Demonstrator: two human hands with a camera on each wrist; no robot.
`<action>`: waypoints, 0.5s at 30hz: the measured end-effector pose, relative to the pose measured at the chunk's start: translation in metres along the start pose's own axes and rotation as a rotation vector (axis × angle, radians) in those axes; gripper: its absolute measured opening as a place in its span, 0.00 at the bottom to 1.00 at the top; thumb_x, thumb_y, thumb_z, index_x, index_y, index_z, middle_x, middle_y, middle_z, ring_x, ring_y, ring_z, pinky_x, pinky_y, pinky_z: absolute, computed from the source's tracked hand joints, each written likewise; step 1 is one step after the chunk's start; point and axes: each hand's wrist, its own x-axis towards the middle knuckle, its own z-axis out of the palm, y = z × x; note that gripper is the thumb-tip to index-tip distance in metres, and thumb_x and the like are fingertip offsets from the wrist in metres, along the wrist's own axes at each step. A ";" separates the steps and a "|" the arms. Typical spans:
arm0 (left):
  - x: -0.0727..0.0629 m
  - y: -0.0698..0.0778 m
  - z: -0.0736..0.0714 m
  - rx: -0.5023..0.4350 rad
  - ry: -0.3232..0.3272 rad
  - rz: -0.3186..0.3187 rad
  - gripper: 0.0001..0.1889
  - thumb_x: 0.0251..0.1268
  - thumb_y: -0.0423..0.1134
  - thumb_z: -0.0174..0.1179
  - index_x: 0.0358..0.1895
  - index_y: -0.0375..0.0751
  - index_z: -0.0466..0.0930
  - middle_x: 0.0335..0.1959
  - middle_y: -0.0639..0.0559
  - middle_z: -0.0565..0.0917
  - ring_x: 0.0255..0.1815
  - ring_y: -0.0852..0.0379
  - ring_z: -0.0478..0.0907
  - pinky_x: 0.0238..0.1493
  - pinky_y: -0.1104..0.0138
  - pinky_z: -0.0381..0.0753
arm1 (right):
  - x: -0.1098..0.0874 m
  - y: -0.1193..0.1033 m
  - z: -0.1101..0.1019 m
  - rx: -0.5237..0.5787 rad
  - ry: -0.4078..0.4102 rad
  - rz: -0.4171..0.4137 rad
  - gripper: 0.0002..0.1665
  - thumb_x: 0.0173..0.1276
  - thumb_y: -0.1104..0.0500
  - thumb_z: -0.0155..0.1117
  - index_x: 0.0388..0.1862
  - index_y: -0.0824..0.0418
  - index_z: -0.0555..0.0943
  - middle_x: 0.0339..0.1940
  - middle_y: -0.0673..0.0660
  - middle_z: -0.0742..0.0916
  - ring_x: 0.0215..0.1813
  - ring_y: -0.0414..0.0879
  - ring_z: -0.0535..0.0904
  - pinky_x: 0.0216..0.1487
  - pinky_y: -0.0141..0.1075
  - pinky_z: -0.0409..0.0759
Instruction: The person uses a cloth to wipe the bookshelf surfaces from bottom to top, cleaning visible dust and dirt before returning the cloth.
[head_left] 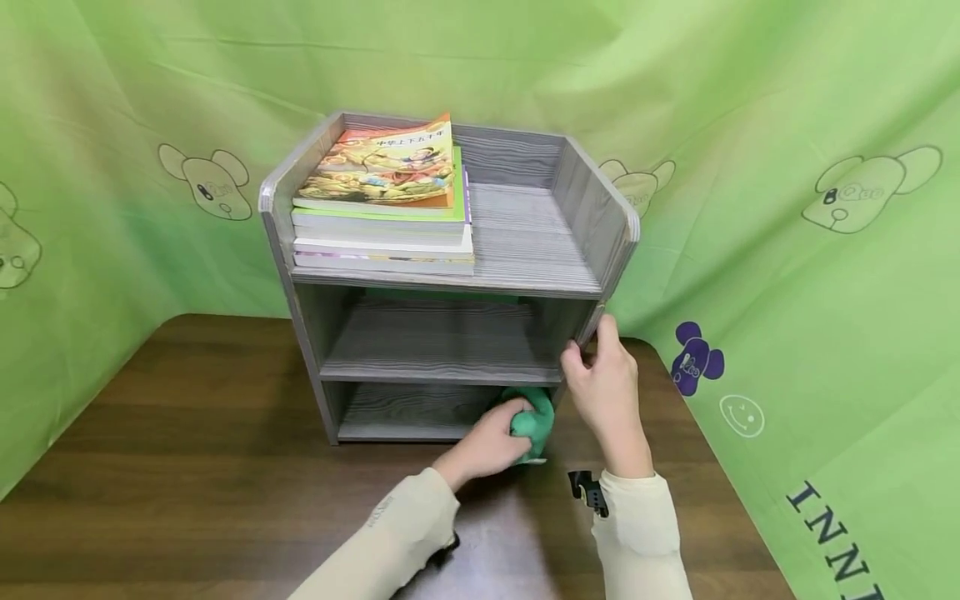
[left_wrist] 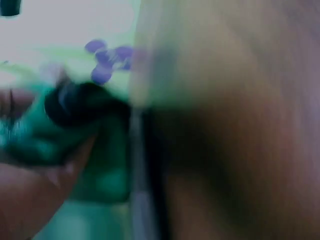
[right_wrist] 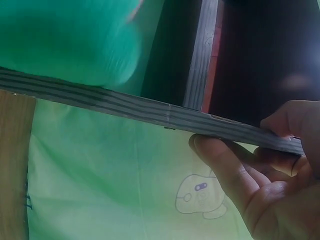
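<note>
Brown table [head_left: 187, 517], green printed curtain [head_left: 465, 50] behind, grey shelf [head_left: 442, 372] upright, open front facing head camera, green cloth [head_left: 542, 412] at its lower right front, bunched, long axis unclear, left hand [head_left: 491, 442] clutching cloth, right hand [head_left: 607, 383] pinching shelf's right edge.

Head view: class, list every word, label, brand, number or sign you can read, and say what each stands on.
"中华上下五千年": cover of the top book.
"INN", then a letter cut off by the picture's edge: green backdrop.
Winking smiley sign, wordless: also on the backdrop.
Too small or blurred to read: lettering on the purple figure and pale animal heads, and marks on the left sleeve.
</note>
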 end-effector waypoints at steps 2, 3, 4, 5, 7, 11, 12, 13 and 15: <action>-0.011 0.008 -0.019 0.078 -0.098 0.047 0.15 0.55 0.27 0.57 0.45 0.49 0.76 0.33 0.58 0.74 0.34 0.61 0.70 0.37 0.68 0.72 | 0.000 0.001 0.000 0.007 -0.009 0.003 0.11 0.66 0.65 0.59 0.45 0.64 0.70 0.31 0.65 0.84 0.34 0.60 0.81 0.35 0.54 0.77; -0.018 0.016 -0.030 0.135 -0.127 0.069 0.16 0.55 0.27 0.58 0.44 0.50 0.76 0.34 0.58 0.74 0.35 0.61 0.70 0.37 0.68 0.73 | 0.000 0.001 0.000 0.013 -0.020 0.008 0.11 0.66 0.65 0.59 0.45 0.64 0.70 0.32 0.65 0.84 0.34 0.59 0.82 0.35 0.53 0.78; -0.026 0.026 -0.042 0.207 -0.138 0.097 0.16 0.55 0.28 0.58 0.45 0.51 0.77 0.36 0.60 0.75 0.36 0.61 0.71 0.38 0.67 0.74 | 0.000 0.002 -0.001 0.020 -0.030 0.011 0.11 0.66 0.65 0.59 0.45 0.63 0.70 0.32 0.64 0.85 0.35 0.59 0.83 0.36 0.53 0.78; -0.034 0.036 -0.053 0.277 -0.137 0.127 0.17 0.54 0.29 0.59 0.47 0.52 0.77 0.38 0.60 0.76 0.36 0.61 0.72 0.39 0.67 0.74 | -0.001 0.002 -0.001 0.025 -0.040 0.015 0.11 0.67 0.65 0.59 0.45 0.63 0.70 0.33 0.64 0.85 0.36 0.59 0.83 0.36 0.53 0.79; -0.051 0.061 -0.076 0.398 -0.084 0.188 0.20 0.53 0.31 0.60 0.50 0.52 0.79 0.43 0.62 0.78 0.39 0.62 0.73 0.42 0.65 0.76 | -0.001 0.002 -0.001 0.033 -0.058 0.023 0.11 0.67 0.64 0.59 0.46 0.63 0.70 0.34 0.64 0.86 0.37 0.58 0.84 0.37 0.52 0.79; -0.079 0.104 -0.115 0.434 0.148 0.377 0.23 0.48 0.27 0.63 0.51 0.47 0.80 0.47 0.60 0.80 0.43 0.62 0.76 0.44 0.64 0.77 | 0.000 0.001 -0.002 0.023 -0.047 0.016 0.10 0.67 0.64 0.59 0.44 0.63 0.70 0.31 0.64 0.84 0.34 0.58 0.83 0.35 0.52 0.78; -0.083 0.111 -0.123 0.429 0.223 0.441 0.24 0.47 0.25 0.63 0.51 0.46 0.81 0.47 0.59 0.81 0.44 0.61 0.76 0.46 0.64 0.77 | 0.000 0.001 -0.002 0.017 -0.039 0.012 0.10 0.67 0.64 0.59 0.44 0.63 0.70 0.30 0.63 0.84 0.33 0.58 0.82 0.34 0.52 0.77; -0.086 0.117 -0.129 0.436 0.297 0.511 0.25 0.46 0.23 0.64 0.52 0.43 0.81 0.48 0.56 0.81 0.46 0.59 0.77 0.48 0.63 0.77 | 0.000 0.001 -0.003 0.013 -0.031 0.010 0.10 0.66 0.64 0.59 0.43 0.63 0.70 0.29 0.63 0.83 0.33 0.58 0.82 0.34 0.52 0.77; -0.086 0.121 -0.138 0.520 0.464 0.644 0.26 0.46 0.20 0.63 0.53 0.39 0.81 0.49 0.51 0.82 0.50 0.54 0.79 0.52 0.62 0.77 | 0.000 0.001 -0.003 0.013 -0.025 0.004 0.10 0.66 0.65 0.59 0.43 0.63 0.69 0.28 0.63 0.83 0.32 0.58 0.81 0.34 0.52 0.77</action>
